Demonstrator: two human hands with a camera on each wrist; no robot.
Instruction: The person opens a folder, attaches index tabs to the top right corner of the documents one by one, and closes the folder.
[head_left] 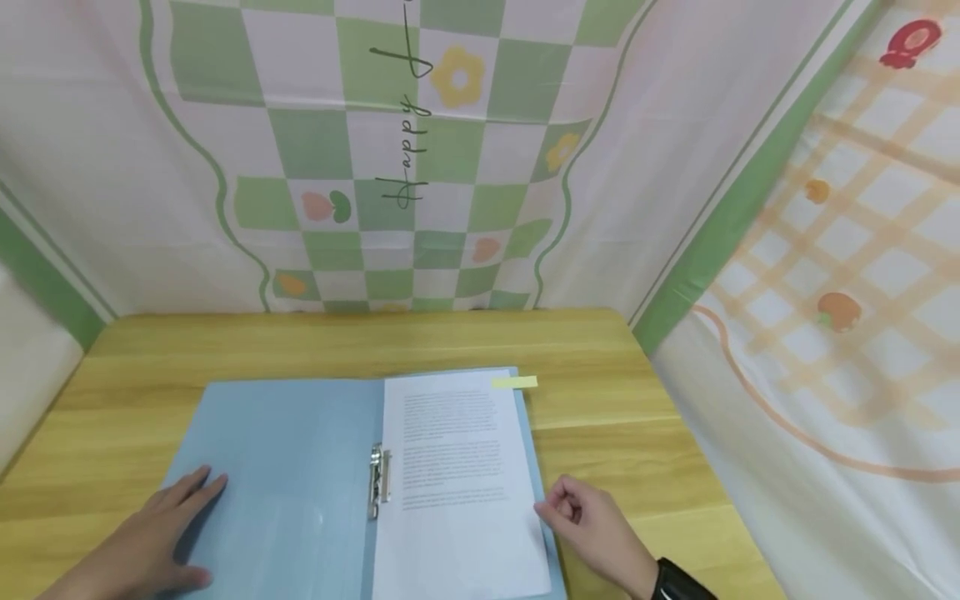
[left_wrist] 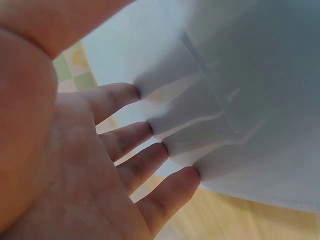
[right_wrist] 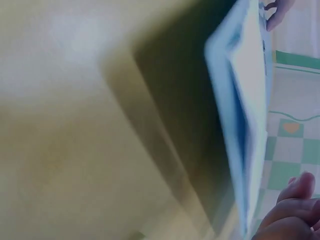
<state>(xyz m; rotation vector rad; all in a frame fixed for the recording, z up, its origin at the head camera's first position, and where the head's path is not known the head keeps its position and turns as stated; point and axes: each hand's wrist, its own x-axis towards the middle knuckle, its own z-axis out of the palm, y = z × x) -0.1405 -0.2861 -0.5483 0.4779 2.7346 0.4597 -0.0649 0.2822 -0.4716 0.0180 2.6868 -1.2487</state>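
A light blue ring binder (head_left: pixel 300 433) lies open on the wooden table, with a metal clip (head_left: pixel 377 482) along its spine. On its right side rests a printed white sheet (head_left: pixel 457 533), and a yellow sticky tab (head_left: pixel 514 382) sticks out at the top corner. My left hand (head_left: pixel 153 533) touches the left cover with its fingers spread; the left wrist view shows the fingertips (left_wrist: pixel 160 150) against the cover. My right hand (head_left: pixel 592 525) is at the sheet's right edge, fingers loosely bent and nothing visible in them. In the right wrist view, its fingers (right_wrist: pixel 292 210) appear beside the binder's edge.
The wooden table top (head_left: pixel 622 400) extends behind and to the right of the binder. A checkered green and white cloth (head_left: pixel 382 158) hangs at the back, and an orange plaid cloth (head_left: pixel 862 275) hangs at the right. A black band (head_left: pixel 678 581) circles the right wrist.
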